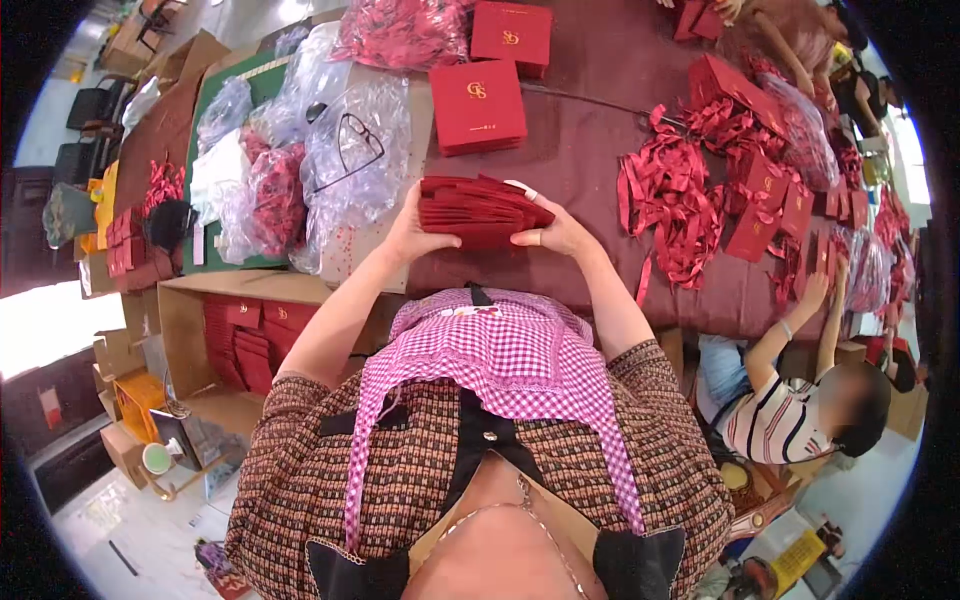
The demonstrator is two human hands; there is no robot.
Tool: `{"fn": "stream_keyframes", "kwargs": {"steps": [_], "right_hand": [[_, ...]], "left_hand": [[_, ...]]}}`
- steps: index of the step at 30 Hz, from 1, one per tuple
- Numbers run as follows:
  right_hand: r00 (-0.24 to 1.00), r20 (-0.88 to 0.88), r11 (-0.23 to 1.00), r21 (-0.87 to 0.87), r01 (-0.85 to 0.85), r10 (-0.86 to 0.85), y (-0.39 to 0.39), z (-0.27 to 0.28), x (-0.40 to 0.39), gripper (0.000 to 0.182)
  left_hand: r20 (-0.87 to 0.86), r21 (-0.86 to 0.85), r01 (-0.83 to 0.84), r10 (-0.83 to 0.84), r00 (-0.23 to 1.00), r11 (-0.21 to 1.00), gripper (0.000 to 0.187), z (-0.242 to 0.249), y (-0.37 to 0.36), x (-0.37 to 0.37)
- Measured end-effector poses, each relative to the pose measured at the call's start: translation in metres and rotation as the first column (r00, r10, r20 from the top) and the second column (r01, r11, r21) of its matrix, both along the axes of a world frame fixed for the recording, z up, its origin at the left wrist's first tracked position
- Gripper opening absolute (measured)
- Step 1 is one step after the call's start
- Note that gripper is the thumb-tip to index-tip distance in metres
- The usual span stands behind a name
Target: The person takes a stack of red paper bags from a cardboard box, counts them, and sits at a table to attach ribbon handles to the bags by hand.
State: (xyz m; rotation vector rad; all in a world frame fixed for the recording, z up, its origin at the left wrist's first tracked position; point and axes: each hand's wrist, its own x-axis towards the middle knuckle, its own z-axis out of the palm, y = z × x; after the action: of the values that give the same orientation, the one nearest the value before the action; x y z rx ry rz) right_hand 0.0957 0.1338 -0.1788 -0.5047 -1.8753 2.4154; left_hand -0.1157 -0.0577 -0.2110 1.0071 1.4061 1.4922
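Between my two hands is a thick stack of red folders (482, 212), held over the table's near edge with its layered edges showing. My left hand (415, 228) grips the stack's left end, thumb on the near side. At the right end my right hand (557, 228) holds it the same way, with something white on a finger and a ring-like band on the thumb. Just beyond lies a neat pile of red cards (478, 108) with gold print, touching a second red pile (511, 38) behind it.
Red ribbons (675, 200) lie heaped at right, near red boxes (755, 215). Plastic bags (355, 150) and glasses (360, 142) are at left. An open carton (180, 340) with red folders stands below the table's left side. A co-worker (790, 420) sits at right; others are beyond.
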Motion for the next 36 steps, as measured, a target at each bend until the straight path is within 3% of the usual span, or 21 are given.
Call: {"fn": "stream_keyframes", "kwargs": {"steps": [2,6,9,13,15,17,19,22,23,26,27,32,34,35,36], "right_hand": [[0.999,0.033,1.0,-0.013,-0.003,0.004,0.0,-0.001,0.003,0.096],[1.0,-0.005,0.999,0.045,0.029,-0.029,-0.003,-0.014,0.007,0.097],[1.0,-0.012,0.997,-0.072,0.016,-0.017,0.0,-0.006,0.004,0.101],[0.998,-0.013,0.997,0.039,-0.061,0.062,0.012,0.002,-0.008,0.101],[0.995,-0.067,0.985,0.161,-0.057,0.068,0.017,0.012,-0.012,0.095],[0.997,-0.01,0.98,0.188,-0.071,0.075,0.018,0.05,-0.019,0.089],[0.998,-0.012,0.932,0.36,-0.046,0.054,0.017,0.053,-0.021,0.087],[1.0,0.009,0.942,0.336,-0.019,0.016,0.012,0.034,-0.017,0.09],[1.0,-0.006,0.96,0.278,-0.021,0.024,0.01,0.031,-0.013,0.098],[0.998,-0.062,0.95,0.312,0.008,0.012,0.005,0.025,-0.002,0.105],[0.999,-0.041,0.942,0.334,0.002,0.012,0.004,0.022,0.002,0.111],[1.0,0.019,0.938,0.347,-0.024,0.019,-0.001,0.006,0.025,0.119],[0.996,0.059,0.931,0.364,0.041,-0.067,-0.007,0.003,0.032,0.105],[0.996,0.061,0.931,0.363,0.04,-0.066,-0.007,-0.003,0.036,0.105],[0.994,0.084,0.976,0.212,0.049,-0.068,-0.008,-0.006,0.038,0.093]], "left_hand": [[-0.075,0.017,-0.026,0.028,0.997,1.0,0.1,-0.011,-0.003,0.003],[-0.051,0.048,0.002,0.001,0.999,0.999,0.102,-0.004,-0.005,0.003],[-0.229,-0.066,0.008,-0.023,0.973,0.998,0.105,0.003,-0.007,0.002],[-0.25,-0.041,-0.049,0.038,0.967,0.998,0.104,0.0,-0.003,0.003],[-0.341,-0.015,-0.078,0.068,0.937,0.997,0.102,-0.004,-0.002,-0.001],[-0.311,0.025,-0.066,0.071,0.948,0.997,0.099,0.011,0.002,-0.003],[-0.277,0.077,-0.008,0.029,0.96,0.997,0.091,0.014,0.003,-0.005],[-0.233,0.051,0.02,-0.008,0.973,0.998,0.091,-0.001,-0.007,0.001],[-0.297,0.197,0.081,-0.019,0.955,0.977,0.097,-0.007,-0.003,0.0],[-0.26,0.173,0.057,-0.01,0.966,0.983,0.105,0.003,-0.01,0.007],[-0.219,0.162,0.082,-0.045,0.975,0.983,0.115,0.005,-0.011,0.006],[-0.193,0.079,0.139,-0.122,0.974,0.987,0.123,0.006,-0.02,0.005],[-0.224,0.034,0.163,-0.151,0.963,0.986,0.12,-0.001,-0.022,0.006],[-0.119,0.041,0.134,-0.129,0.985,0.99,0.115,-0.005,-0.024,0.008],[-0.117,0.041,0.133,-0.128,0.985,0.99,0.115,-0.004,-0.023,0.008]]}}
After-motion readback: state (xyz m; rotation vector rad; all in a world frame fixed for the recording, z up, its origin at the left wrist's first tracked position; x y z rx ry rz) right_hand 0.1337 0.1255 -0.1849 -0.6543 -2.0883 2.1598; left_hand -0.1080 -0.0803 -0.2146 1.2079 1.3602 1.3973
